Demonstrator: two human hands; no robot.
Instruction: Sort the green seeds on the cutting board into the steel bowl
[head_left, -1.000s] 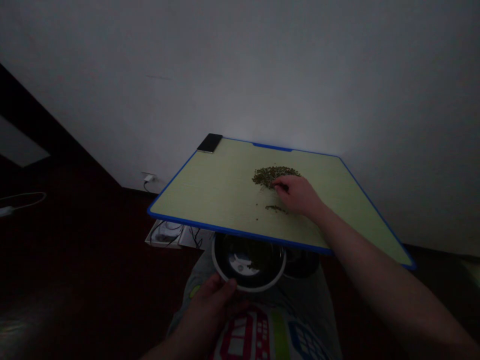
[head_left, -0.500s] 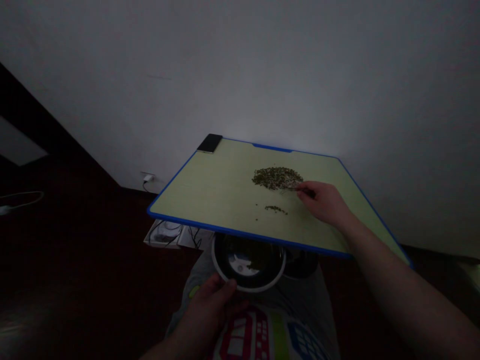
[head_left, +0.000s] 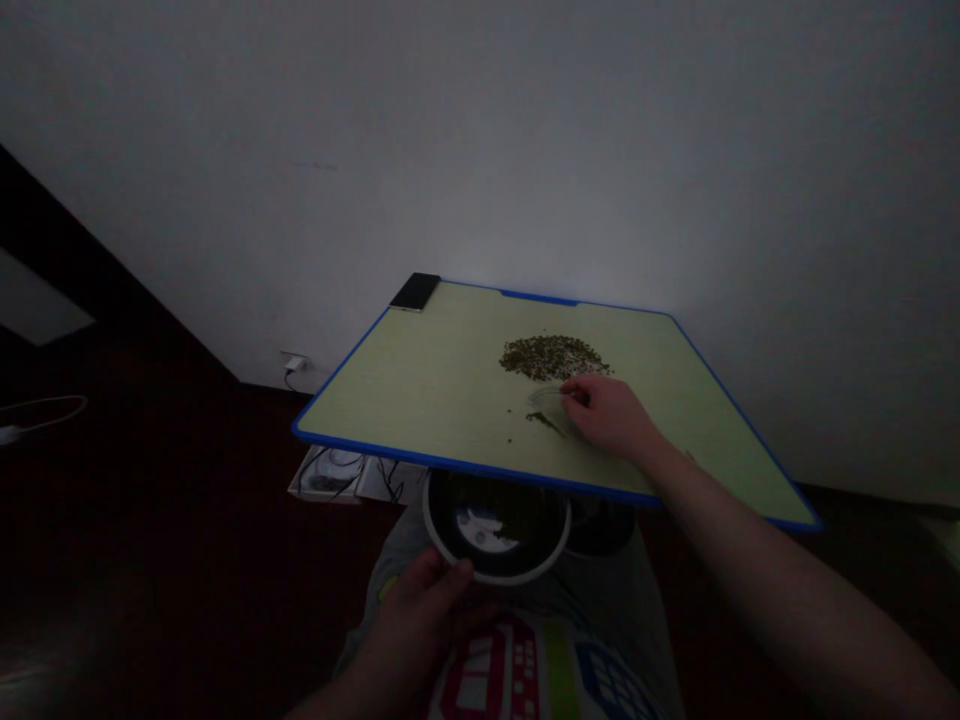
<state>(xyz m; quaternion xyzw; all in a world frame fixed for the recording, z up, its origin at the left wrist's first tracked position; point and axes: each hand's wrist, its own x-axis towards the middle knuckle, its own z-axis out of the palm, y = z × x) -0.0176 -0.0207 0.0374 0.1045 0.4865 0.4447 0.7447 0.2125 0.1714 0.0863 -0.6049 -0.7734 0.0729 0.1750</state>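
Nearest me, I have the left hand (head_left: 426, 612) clamped on the bowl (head_left: 504, 580), thumb over its rim; if that hold slackens, I think the bowl could tip on the lap and spill the dark matter inside. Ahead of that grip, the board (head_left: 420, 370) overhangs the bowl's far side, so lifting the bowl carelessly could knock the edge. Farther out, my right fingertips are pinched together on a thin clear piece (head_left: 544, 394); a quick sweep could scatter the short row of grains (head_left: 547, 422) just nearer than that pinch, or flick the two stray grains (head_left: 510, 440) to its left over the edge. The main pile (head_left: 551, 355) lies just beyond the right hand (head_left: 611, 412), where a brush of the knuckles might spread it. The left fingers under the bowl are hidden, and the bowl's contents are too dim to name. A dark container (head_left: 604, 527) right of the bowl is partly covered by the board. I can't make out the clear piece's shape or its end inside the pinch.
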